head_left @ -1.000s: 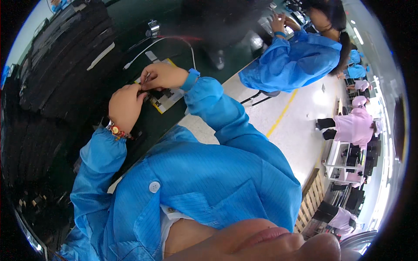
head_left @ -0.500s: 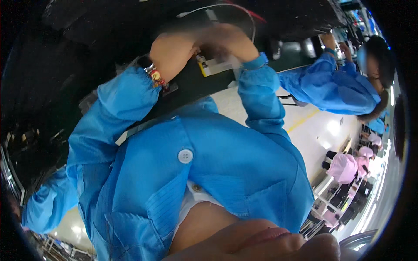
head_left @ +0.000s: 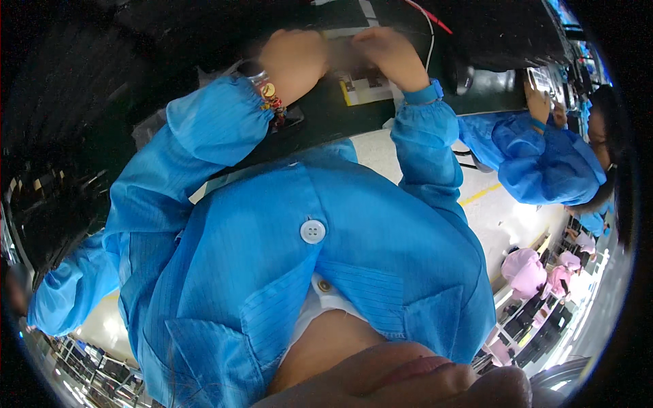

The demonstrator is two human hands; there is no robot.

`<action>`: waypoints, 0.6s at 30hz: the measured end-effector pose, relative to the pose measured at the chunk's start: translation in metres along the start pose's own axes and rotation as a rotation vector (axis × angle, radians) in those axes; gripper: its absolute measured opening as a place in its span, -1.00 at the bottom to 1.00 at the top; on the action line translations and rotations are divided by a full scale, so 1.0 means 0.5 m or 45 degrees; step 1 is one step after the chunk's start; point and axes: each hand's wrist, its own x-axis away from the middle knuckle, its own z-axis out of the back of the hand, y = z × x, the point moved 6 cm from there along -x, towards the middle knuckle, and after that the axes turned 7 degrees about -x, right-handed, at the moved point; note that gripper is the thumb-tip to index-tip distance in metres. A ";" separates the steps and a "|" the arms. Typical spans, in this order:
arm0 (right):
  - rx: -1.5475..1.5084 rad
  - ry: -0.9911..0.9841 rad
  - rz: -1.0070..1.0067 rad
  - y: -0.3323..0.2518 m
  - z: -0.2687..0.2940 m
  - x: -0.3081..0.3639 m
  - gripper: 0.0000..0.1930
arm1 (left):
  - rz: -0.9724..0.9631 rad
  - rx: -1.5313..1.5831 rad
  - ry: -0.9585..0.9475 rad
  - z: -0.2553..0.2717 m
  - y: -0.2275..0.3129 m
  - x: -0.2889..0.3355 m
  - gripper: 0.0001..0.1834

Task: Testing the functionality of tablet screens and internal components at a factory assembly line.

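A small blurry part was pinched between the left hand and right hand over the yellow-edged card.

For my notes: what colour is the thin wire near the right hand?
Red, seen in the head view: the thin wire runs above the right hand.

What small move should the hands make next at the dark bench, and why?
Probably hold both hands steady over the yellow-edged card. The left hand and right hand meet just above it, and whatever is between their fingers is blurred, so the small part cannot be made out until they settle.
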 end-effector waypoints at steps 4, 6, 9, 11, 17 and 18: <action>-0.028 0.013 -0.131 -0.002 0.011 0.013 -0.80 | -0.073 -0.015 0.039 0.003 0.014 -0.005 -0.79; -0.018 0.016 -0.140 0.006 0.014 0.014 -0.80 | -0.067 0.015 0.059 -0.008 0.014 -0.008 -0.78; -0.011 -0.016 -0.036 0.009 0.003 0.000 -0.80 | -0.054 -0.015 0.085 -0.001 0.007 0.003 -0.78; -0.037 -0.023 -0.092 0.005 0.001 0.000 -0.80 | -0.048 -0.012 0.078 0.009 0.007 0.005 -0.78; 0.009 0.022 -0.096 -0.005 0.011 0.013 -0.80 | -0.057 -0.015 0.032 0.008 0.019 -0.004 -0.79; 0.008 0.024 -0.098 -0.003 0.012 0.015 -0.80 | -0.052 -0.012 0.047 0.008 0.020 -0.006 -0.79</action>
